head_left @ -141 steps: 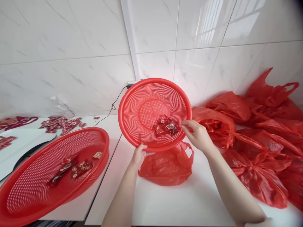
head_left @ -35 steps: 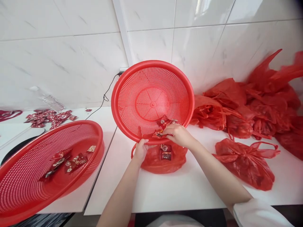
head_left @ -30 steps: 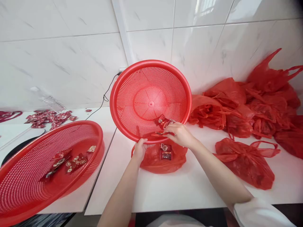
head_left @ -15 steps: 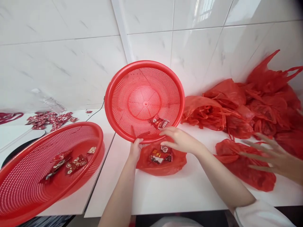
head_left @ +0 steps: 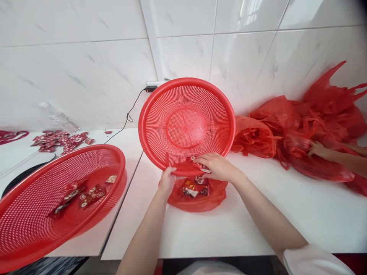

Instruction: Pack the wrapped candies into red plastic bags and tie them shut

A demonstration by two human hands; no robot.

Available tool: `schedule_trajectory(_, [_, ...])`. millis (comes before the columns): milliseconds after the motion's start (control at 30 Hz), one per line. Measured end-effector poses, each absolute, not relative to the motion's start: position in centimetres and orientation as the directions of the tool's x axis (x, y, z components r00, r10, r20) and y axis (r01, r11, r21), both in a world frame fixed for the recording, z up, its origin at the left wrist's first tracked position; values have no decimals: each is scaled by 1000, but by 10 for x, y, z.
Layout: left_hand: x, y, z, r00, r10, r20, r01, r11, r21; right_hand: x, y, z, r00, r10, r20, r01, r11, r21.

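A red plastic mesh basket [head_left: 187, 86] is tilted on its side, its mouth facing me. My left hand [head_left: 167, 182] pinches its lower left rim. Reaching in over the lower right rim, my right hand [head_left: 219, 167] has its fingers curled over small red printed packets [head_left: 202, 167], partly hidden beneath them. Just below that rim lies an open red plastic bag [head_left: 212, 200] on the white table. Several wrapped packets [head_left: 192, 189] show inside the bag's mouth.
Another red basket [head_left: 114, 151] with a few packets leans at left. Behind it lie scattered red packets [head_left: 51, 141] and a clear bottle [head_left: 61, 118]. A black cable [head_left: 129, 114] runs along the wall. Filled red bags [head_left: 275, 110] crowd the right, where another person's hand [head_left: 321, 151] reaches.
My right hand has moved onto the packets, which now sit at the basket's lower rim. The other person's hand and the bag at front right have moved back to the pile.
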State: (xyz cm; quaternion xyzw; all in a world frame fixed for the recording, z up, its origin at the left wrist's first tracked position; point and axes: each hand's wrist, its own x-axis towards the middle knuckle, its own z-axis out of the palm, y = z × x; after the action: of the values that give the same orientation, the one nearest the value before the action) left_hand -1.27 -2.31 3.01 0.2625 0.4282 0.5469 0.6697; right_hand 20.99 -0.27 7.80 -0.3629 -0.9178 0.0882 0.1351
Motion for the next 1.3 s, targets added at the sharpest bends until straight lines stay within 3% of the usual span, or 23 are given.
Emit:
schedule_trajectory(333, [-17,-21,25,37,942,-335,-517,305,800,218,6,77,-734,632,249,474,739,-480])
schedule_trajectory(500, [-19,-20,25,7,946,-326,-546,276,791,218,0,88,-633,713,301,440,652,-618])
schedule_trajectory(667, [-15,-22,30,-26,955,-295,-573,228,787,208,-15,95,-597,778,196,457,531,-713])
schedule_trajectory(800, [-14,-23,32,21,947,-320,-574,274,772,197,-21,94,-688,711,148,447,575,-686])
schedule_trajectory(933, [-15,-24,33,4,962,-271,-539,230,810,196,-20,94,-646,707,287,416,641,-645])
schedule_trajectory(1033, [-12,-27,34,31,969,-247,-498,229,836,197,-15,85,-538,769,346,570,634,-523])
schedule_trajectory(1167, [-5,-31,35,39,974,-221,-475,213,854,197,-8,70,-576,787,222,716,617,-326])
schedule_trajectory(1300, [-7,-28,33,-8,973,-231,-483,199,853,201,-5,71,-699,689,194,577,703,-415])
